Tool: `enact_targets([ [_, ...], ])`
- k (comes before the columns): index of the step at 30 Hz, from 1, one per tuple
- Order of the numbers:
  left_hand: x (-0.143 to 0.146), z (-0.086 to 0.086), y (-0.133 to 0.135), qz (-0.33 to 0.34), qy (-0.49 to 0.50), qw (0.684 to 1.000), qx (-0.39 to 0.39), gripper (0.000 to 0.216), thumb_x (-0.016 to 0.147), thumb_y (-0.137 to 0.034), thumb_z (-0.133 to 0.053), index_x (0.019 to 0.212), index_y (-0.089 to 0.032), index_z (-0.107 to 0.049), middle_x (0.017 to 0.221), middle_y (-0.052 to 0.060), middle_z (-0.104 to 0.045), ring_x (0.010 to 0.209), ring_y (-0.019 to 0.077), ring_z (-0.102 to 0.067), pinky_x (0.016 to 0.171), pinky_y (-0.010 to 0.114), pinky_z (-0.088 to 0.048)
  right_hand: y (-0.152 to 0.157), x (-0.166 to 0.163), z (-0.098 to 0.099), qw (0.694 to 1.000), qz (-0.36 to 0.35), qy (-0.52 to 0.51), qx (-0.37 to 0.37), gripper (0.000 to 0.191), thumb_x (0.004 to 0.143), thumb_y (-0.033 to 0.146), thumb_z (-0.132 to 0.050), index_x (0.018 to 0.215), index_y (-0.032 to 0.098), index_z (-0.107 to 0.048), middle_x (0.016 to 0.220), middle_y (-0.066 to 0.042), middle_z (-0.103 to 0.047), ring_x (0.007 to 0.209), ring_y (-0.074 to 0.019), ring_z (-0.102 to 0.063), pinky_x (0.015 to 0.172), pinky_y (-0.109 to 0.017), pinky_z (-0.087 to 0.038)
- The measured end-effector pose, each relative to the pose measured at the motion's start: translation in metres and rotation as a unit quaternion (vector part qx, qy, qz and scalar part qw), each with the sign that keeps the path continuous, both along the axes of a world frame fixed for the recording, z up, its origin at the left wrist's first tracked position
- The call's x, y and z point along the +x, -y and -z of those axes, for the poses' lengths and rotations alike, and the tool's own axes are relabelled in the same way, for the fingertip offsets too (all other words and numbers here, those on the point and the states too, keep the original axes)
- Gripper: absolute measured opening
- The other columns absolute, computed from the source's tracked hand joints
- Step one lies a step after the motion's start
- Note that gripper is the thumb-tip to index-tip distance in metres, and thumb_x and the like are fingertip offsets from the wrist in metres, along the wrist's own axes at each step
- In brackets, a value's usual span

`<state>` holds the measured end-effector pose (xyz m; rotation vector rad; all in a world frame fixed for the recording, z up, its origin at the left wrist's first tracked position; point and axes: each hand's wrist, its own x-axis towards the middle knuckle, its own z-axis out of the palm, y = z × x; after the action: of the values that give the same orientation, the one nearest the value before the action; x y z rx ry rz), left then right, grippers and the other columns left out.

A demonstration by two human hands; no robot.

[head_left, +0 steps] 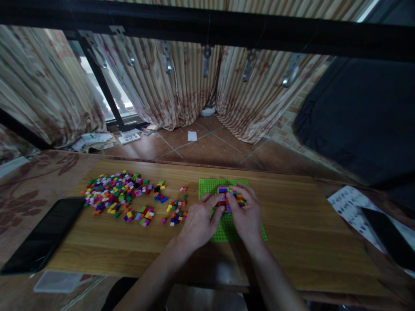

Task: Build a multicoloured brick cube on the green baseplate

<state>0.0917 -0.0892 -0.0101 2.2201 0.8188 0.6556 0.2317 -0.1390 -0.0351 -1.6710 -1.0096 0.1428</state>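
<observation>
A green studded baseplate point(223, 233) lies on the wooden board. On it stands a low structure of mixed-colour toy bricks point(223, 190), partly covered by my fingers. My left hand point(201, 218) grips it from the left, with thumb and forefinger at its near left side. My right hand point(248, 211) curls around its right side, the thumb pressing near the top middle. Whether a loose brick is pinched between the fingertips cannot be made out. Left of the plate lie small scattered groups of bricks point(178, 211).
A large heap of loose bricks point(110, 188) covers the board's left part. A dark tablet point(45, 233) overlaps its left edge. To the right are a printed sheet point(348, 205) and a black phone point(389, 235). A dark metal bar point(207, 28) with hooks crosses above.
</observation>
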Motion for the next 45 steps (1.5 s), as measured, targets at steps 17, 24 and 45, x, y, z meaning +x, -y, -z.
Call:
enact_targets([
  [17,0.0,0.007,0.003,0.0,-0.028,0.998,0.051,0.037,0.098,-0.026,-0.045,0.133,-0.022,-0.056,0.107,0.008,-0.066,0.084,0.0183,-0.067,0.077,0.033,-0.057,-0.015,-0.005,-0.007,0.948,0.034,-0.315,0.007,0.042,0.061,0.031,-0.077,0.1,0.019,-0.072,0.082,-0.001,-0.072,0.066,-0.015,-0.061,0.065,-0.03,-0.05],
  [24,0.0,0.008,0.003,-0.001,-0.028,0.998,0.053,0.038,0.098,-0.025,-0.045,0.134,-0.021,-0.056,0.107,0.008,-0.066,0.086,0.0189,-0.067,0.077,0.033,-0.056,-0.017,-0.007,-0.007,0.923,0.017,-0.382,0.055,0.047,0.056,0.029,-0.081,0.101,0.02,-0.071,0.084,0.001,-0.07,0.066,-0.0128,-0.06,0.063,-0.027,-0.049],
  [45,-0.052,0.011,-0.054,-0.233,0.063,0.97,0.005,0.021,0.089,-0.019,-0.054,0.104,-0.016,-0.068,0.091,0.005,-0.072,0.078,0.0159,-0.066,0.074,0.029,-0.052,0.002,0.023,0.002,0.877,0.085,-0.46,0.111,0.018,0.066,0.03,-0.079,0.079,0.019,-0.072,0.081,0.001,-0.075,0.07,-0.0092,-0.067,0.059,-0.018,-0.052],
])
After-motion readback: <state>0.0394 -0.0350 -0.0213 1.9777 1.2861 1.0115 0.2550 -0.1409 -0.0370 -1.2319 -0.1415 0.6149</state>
